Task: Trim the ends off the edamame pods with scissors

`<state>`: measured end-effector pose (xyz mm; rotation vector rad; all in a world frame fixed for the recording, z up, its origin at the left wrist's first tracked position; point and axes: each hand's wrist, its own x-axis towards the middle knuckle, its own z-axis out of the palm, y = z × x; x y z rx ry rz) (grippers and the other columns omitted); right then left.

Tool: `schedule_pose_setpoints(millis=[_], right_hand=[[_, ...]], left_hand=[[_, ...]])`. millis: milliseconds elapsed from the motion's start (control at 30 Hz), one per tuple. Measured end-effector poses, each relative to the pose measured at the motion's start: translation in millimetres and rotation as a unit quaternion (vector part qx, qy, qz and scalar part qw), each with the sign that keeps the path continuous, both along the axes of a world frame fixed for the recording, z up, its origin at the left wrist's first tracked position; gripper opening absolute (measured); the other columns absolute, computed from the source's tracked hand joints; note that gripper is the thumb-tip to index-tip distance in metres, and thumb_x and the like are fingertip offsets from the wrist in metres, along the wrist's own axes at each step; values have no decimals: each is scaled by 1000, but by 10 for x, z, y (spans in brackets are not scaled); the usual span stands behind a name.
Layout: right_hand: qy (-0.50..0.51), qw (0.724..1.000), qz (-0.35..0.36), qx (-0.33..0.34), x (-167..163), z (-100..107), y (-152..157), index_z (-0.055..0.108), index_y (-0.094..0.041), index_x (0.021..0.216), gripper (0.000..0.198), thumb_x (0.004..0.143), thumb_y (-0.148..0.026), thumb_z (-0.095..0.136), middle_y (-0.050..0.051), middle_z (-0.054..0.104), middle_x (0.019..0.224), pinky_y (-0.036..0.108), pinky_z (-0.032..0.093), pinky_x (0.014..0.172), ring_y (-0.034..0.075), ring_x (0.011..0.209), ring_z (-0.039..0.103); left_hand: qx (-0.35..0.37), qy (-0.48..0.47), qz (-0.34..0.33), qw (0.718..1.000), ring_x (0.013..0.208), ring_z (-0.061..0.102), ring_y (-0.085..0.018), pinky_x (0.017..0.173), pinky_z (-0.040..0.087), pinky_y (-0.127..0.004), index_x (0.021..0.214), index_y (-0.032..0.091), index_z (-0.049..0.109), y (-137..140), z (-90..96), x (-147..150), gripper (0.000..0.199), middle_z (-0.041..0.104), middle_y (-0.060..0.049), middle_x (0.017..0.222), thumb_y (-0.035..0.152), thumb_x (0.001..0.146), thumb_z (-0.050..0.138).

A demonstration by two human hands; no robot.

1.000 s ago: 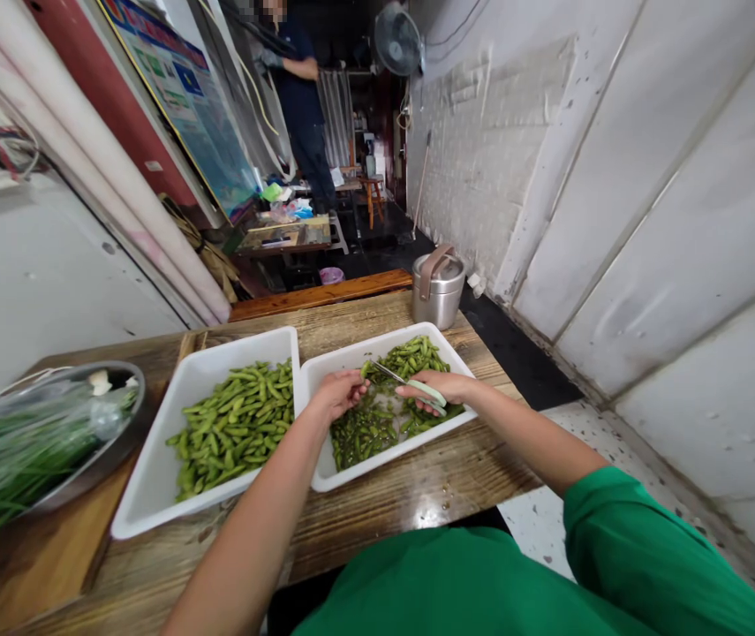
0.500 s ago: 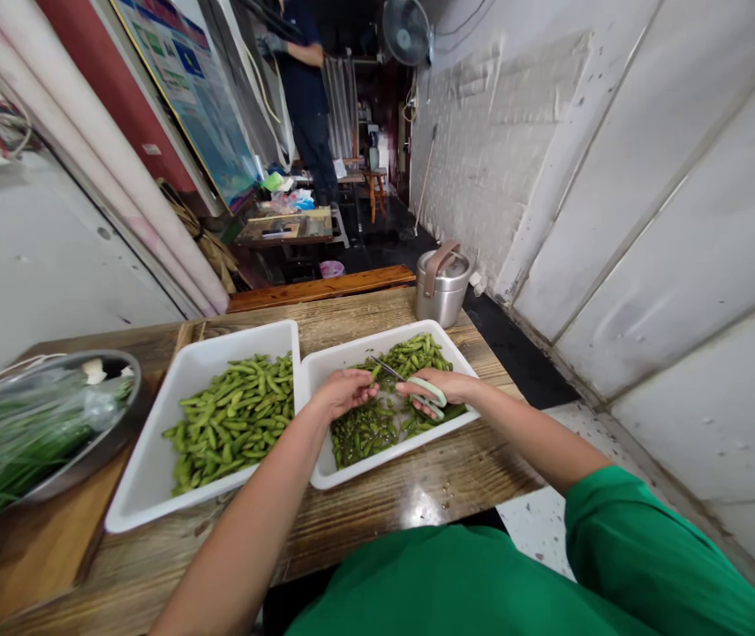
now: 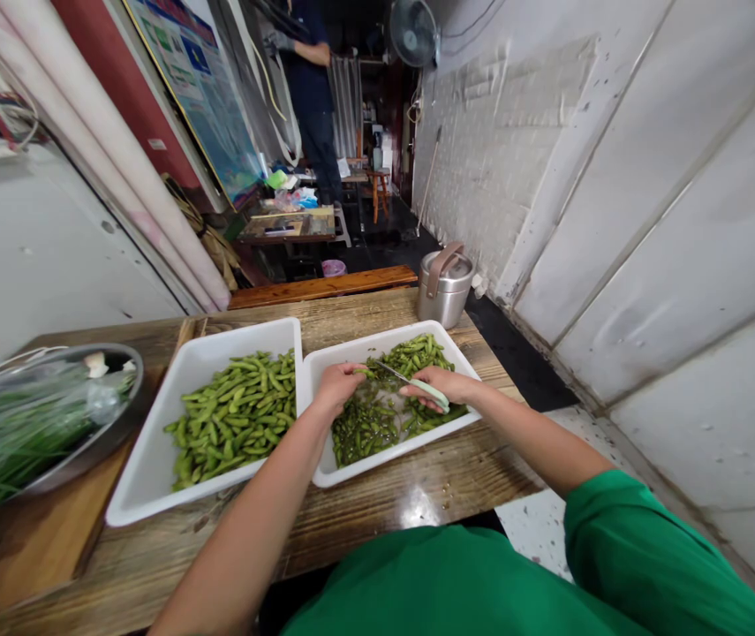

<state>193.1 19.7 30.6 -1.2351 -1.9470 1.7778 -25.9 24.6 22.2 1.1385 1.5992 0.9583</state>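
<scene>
My left hand (image 3: 340, 386) pinches a green edamame pod (image 3: 366, 372) over the right white tray (image 3: 328, 475). In my right hand (image 3: 440, 387) is a pair of scissors (image 3: 428, 389) with pale green handles, its blades pointing left toward the pod. Below both hands, the right tray holds small trimmed bits (image 3: 364, 428) at the near left and more edamame pods (image 3: 420, 355) at the back. Left of it, a second white tray (image 3: 145, 459) carries a large heap of edamame pods (image 3: 237, 411).
At far left a metal bowl (image 3: 126, 415) of bagged green stalks (image 3: 26, 442) rests on a wooden board (image 3: 52, 565). A steel pot with a handle (image 3: 444, 296) stands at the table's back right corner. Farther back, a person (image 3: 311, 97) wearing gloves stands near a low table (image 3: 290, 226).
My left hand has shifted slightly left, away from the scissors, with a pod in its fingers. The scissors' handles have come together. The view has moved slightly.
</scene>
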Motion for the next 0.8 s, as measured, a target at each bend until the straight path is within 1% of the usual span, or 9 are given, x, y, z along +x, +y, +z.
schedule_pose_setpoints(millis=[67,133,267,367,500,600,700,733,800], right_hand=[[6,1000,8,-5,-4,8,-2,43,-15,60,40,68,-50,60,-7,44,41,16,30,27,5,29,39],[17,1000,10,-15,-11,21,-10,42,-15,63,38,70,-49,59,-8,44,42,15,31,28,4,30,39],[48,999,2,-27,-25,63,-31,41,-16,66,37,72,-49,56,-8,44,44,15,31,30,3,31,39],[62,998,8,-17,-23,85,-38,41,-16,65,38,71,-49,57,-8,43,43,15,29,30,3,31,39],[65,998,15,-1,-10,68,-31,40,-16,64,38,70,-48,58,-9,41,42,15,29,30,4,31,38],[56,998,19,18,-6,38,-21,41,-16,66,37,69,-48,60,-9,40,43,15,29,30,4,31,37],[44,998,17,33,-8,20,-14,42,-16,68,37,70,-49,59,-9,40,44,15,30,30,4,32,37],[40,998,17,37,-9,18,-13,42,-16,67,37,69,-49,59,-9,40,44,15,30,30,4,32,37],[34,999,12,40,-10,22,-12,42,-16,67,38,69,-49,60,-8,40,45,15,31,30,4,33,37]], left_hand=[[36,19,-14,999,47,48,-9,45,33,-20,72,13,67,-10,10,0,21,60,1,53,23,54,66],[50,18,-23,998,47,48,-9,46,33,-20,69,13,66,-18,23,9,20,61,0,55,26,55,65],[22,-13,-10,1000,43,48,-9,44,33,-19,64,13,56,-33,59,48,15,58,0,51,25,57,62],[17,-27,-6,999,45,51,-10,45,35,-20,70,15,52,-47,81,64,17,59,0,52,21,58,61],[56,58,-45,996,38,43,-8,42,31,-19,80,15,57,-61,85,44,23,48,6,43,20,58,61],[71,82,-43,993,38,42,-7,44,31,-19,95,15,58,-65,74,29,38,50,7,46,20,58,63],[58,80,-49,994,38,43,-8,45,31,-19,111,14,49,-66,43,24,59,54,6,49,23,56,68],[43,86,-64,993,37,42,-8,44,31,-20,111,13,48,-64,28,22,60,55,5,49,26,56,69],[23,115,-101,988,37,43,-9,45,32,-21,101,14,54,-56,-1,16,47,56,3,50,32,60,66]])
